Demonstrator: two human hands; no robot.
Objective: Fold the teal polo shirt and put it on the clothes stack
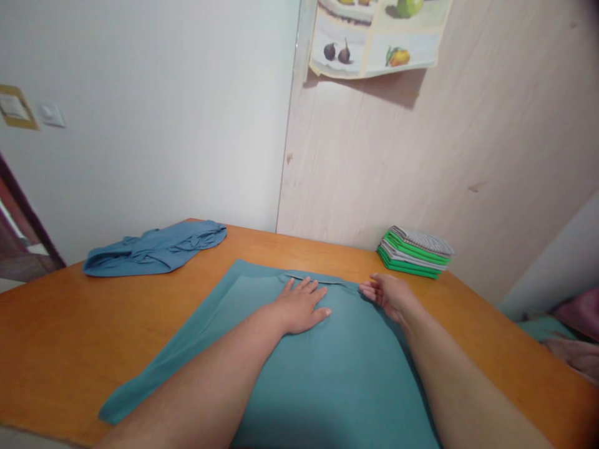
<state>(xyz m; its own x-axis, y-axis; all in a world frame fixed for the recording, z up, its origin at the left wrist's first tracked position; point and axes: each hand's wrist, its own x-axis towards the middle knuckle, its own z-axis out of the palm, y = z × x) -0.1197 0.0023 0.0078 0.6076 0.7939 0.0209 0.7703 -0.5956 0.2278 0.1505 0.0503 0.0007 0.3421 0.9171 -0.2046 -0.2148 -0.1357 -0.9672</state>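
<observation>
A teal garment [327, 368] lies spread flat on the orange wooden table [60, 337] in front of me. My left hand [302, 305] rests flat on it near its far edge, fingers stretched out and apart. My right hand [388, 293] lies at the garment's far right corner, fingers together and extended, touching the cloth's edge. Whether it pinches the cloth I cannot make out.
A crumpled blue garment [154, 249] lies at the table's far left. A stack of folded green and grey striped cloths [414, 251] sits at the far right by the wood-panel wall [421, 156]. A fruit poster [374, 37] hangs above. Bedding [571, 324] shows at right.
</observation>
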